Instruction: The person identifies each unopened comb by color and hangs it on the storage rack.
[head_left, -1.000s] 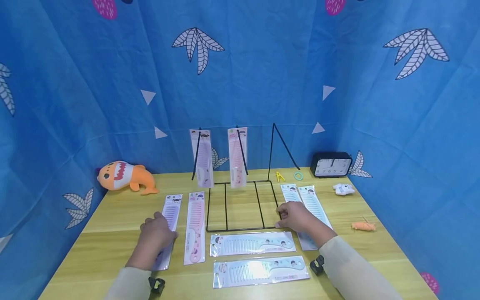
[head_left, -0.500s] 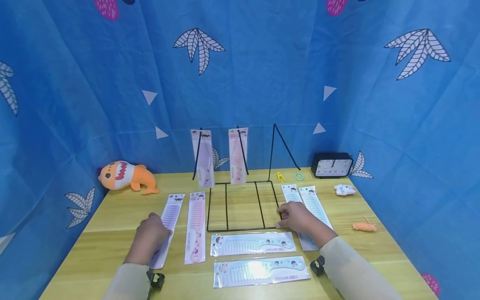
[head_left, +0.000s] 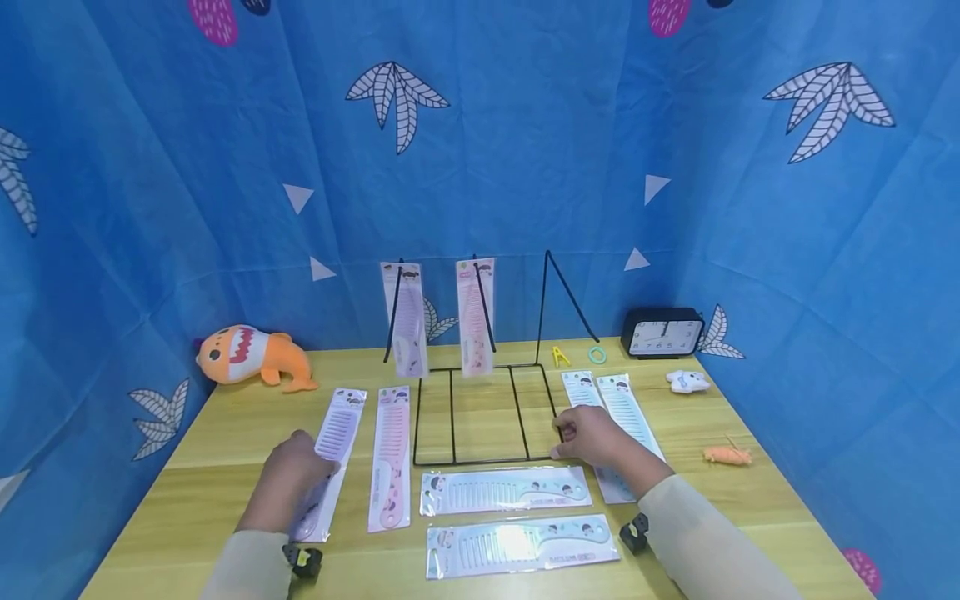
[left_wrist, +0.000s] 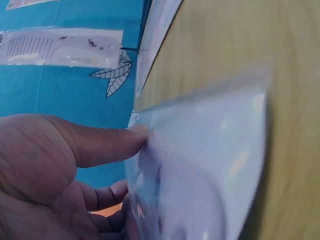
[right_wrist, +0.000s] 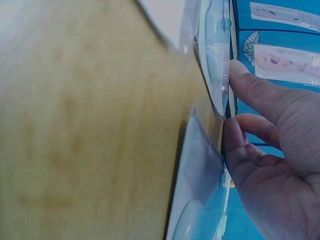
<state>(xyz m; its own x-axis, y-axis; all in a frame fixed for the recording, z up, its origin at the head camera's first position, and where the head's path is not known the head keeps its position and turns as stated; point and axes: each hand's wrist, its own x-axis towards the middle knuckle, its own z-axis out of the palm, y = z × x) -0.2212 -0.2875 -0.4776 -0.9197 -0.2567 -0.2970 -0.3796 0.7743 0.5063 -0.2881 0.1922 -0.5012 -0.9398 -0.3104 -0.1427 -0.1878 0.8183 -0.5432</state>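
A packaged purple comb (head_left: 340, 427) lies slanted on the table at left. My left hand (head_left: 294, 473) grips its lower half by the edges, thumb on the right side; in the left wrist view the thumb (left_wrist: 107, 146) rests on the clear wrapper's edge. Beside it lies a packaged pink comb (head_left: 391, 450). My right hand (head_left: 596, 435) holds the right front corner of a black wire rack (head_left: 487, 460) between thumb and fingers. From the rack's arms hang a packaged purple comb (head_left: 408, 321) and a packaged pink comb (head_left: 475, 321); the right arm (head_left: 573, 296) carries none.
Two packaged blue combs (head_left: 506, 488) (head_left: 522, 546) lie in front of the rack, with two more (head_left: 628, 412) partly under my right forearm. Around stand an orange plush shark (head_left: 258, 357), black clock (head_left: 662, 333), yellow clip (head_left: 560, 357), green ring (head_left: 597, 354) and small toys (head_left: 687, 382).
My left hand has shifted a little left along the packaged purple comb, whose lower end has swung slightly left. The right hand stays at the rack corner.
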